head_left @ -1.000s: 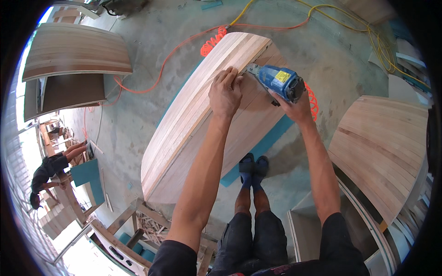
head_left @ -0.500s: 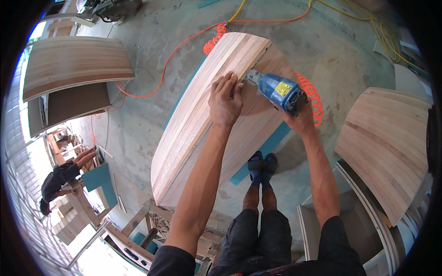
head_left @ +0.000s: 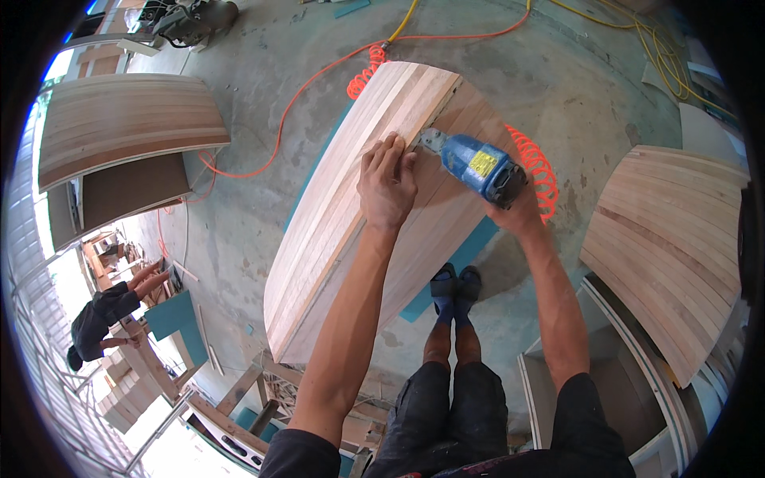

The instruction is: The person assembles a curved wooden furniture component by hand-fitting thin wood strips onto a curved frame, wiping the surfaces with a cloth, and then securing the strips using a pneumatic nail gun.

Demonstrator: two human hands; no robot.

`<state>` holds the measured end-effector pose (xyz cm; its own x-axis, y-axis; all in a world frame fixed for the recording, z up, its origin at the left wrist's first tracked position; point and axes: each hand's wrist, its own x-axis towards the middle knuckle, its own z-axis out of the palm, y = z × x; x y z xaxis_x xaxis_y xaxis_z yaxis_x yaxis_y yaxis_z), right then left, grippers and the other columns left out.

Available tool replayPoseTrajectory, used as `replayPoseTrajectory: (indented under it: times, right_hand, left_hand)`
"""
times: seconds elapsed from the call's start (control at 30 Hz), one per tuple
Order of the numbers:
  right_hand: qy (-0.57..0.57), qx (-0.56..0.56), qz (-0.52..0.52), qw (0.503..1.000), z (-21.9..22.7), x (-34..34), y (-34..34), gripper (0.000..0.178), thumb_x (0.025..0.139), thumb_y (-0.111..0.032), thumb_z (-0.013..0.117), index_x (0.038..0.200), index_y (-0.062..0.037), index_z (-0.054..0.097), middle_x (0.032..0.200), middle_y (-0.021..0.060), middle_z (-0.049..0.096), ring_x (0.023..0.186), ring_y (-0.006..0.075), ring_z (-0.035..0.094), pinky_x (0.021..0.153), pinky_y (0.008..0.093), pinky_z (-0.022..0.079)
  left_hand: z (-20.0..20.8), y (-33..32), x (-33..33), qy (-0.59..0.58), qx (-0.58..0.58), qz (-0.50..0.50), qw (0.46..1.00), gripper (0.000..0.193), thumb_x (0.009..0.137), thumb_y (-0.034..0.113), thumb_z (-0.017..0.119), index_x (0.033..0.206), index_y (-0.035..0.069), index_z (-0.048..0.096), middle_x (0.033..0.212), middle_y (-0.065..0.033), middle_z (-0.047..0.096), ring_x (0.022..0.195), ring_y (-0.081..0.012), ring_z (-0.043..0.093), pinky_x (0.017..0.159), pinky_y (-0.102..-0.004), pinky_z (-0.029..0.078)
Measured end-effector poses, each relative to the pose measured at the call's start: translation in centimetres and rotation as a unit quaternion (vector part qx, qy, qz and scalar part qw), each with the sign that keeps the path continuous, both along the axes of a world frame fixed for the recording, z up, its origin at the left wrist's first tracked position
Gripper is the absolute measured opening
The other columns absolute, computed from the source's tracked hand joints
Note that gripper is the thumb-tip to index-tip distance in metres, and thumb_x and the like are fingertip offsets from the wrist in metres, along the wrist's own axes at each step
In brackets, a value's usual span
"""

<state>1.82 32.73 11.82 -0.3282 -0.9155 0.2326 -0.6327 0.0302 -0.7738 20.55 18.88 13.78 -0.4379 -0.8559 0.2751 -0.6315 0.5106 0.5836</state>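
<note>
A large curved piece (head_left: 331, 211) made of pale wooden boards lies at an angle before me, with a second boarded face (head_left: 446, 207) sloping down on my side. Along the ridge between the two faces runs a narrow wooden strip (head_left: 437, 106). My left hand (head_left: 388, 185) is closed over that strip, fingers bent and pressed on it. My right hand (head_left: 516, 210) grips a blue air nail gun (head_left: 476, 162) with a yellow label. Its metal nose touches or nearly touches the ridge, just right of my left fingertips. The gun's body hides most of my right fingers.
An orange coiled air hose (head_left: 535, 163) hangs beyond the gun, and an orange hose (head_left: 283, 131) crosses the concrete floor. Similar curved wooden pieces stand left (head_left: 131, 119) and right (head_left: 665, 247). At lower left a person (head_left: 103, 315) bends over timber. A yellow hose (head_left: 665, 60) lies far right.
The gun and both hands have shifted slightly down along the ridge, toward me. My view has also moved a little. Both grips look the same.
</note>
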Motion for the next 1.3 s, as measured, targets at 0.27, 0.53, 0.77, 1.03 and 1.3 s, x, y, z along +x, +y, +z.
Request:
replayPoseTrajectory:
  times: [0.27,0.53,0.77,1.03,1.3]
  right_hand:
    - [-0.117,0.012,-0.050,0.992,-0.5,-0.3,-0.4,0.018,0.072,-0.012,0.072,0.085,-0.0028,0.064,0.072,0.0122,0.066,0.070,0.0318,0.068,0.066,0.0400,0.055]
    - [-0.255,-0.053,-0.104,0.960,2.1,-1.3,-2.7,0.023,0.074,-0.015,0.074,0.091,-0.0019,0.067,0.077,0.0142,0.068,0.074,0.0298,0.071,0.068,0.0377,0.055]
    - [-0.124,0.020,-0.040,0.991,0.1,-5.2,-3.4,0.019,0.072,-0.008,0.072,0.089,-0.0021,0.066,0.078,0.0159,0.068,0.074,0.0312,0.070,0.065,0.0398,0.054]
    - [-0.159,0.084,0.035,0.983,1.9,-6.4,-2.0,0.045,0.068,-0.013,0.081,0.109,-0.0025,0.066,0.088,0.0142,0.072,0.077,0.0308,0.071,0.069,0.0355,0.056]
    - [-0.164,0.050,0.046,0.984,2.2,-7.3,-3.3,0.055,0.065,-0.014,0.082,0.117,-0.0092,0.065,0.092,0.0134,0.072,0.083,0.0330,0.070,0.070,0.0387,0.058]
  left_hand:
    - [0.1,0.2,-0.2,-0.003,0.000,0.007,1.000,0.026,0.085,0.010,0.071,0.111,0.002,0.071,0.119,-0.0146,0.069,0.110,-0.0339,0.064,0.093,-0.0402,0.052]
    - [0.1,-0.2,-0.3,-0.004,0.022,0.007,1.000,0.028,0.085,0.008,0.071,0.112,0.001,0.069,0.120,-0.0146,0.069,0.110,-0.0319,0.064,0.095,-0.0395,0.050]
    - [1.3,-0.4,-0.1,-0.073,0.041,-0.025,0.996,0.031,0.089,0.009,0.067,0.118,0.001,0.065,0.125,-0.0152,0.063,0.114,-0.0338,0.060,0.095,-0.0416,0.050]
    - [2.7,-0.2,-1.3,-0.197,0.105,-0.044,0.974,0.046,0.099,0.018,0.052,0.143,0.009,0.044,0.138,-0.0168,0.045,0.120,-0.0393,0.046,0.102,-0.0489,0.042]
    - [2.7,-0.4,-1.9,-0.214,0.117,-0.043,0.969,0.054,0.097,0.013,0.054,0.149,0.014,0.039,0.141,-0.0164,0.041,0.128,-0.0393,0.041,0.107,-0.0493,0.037]
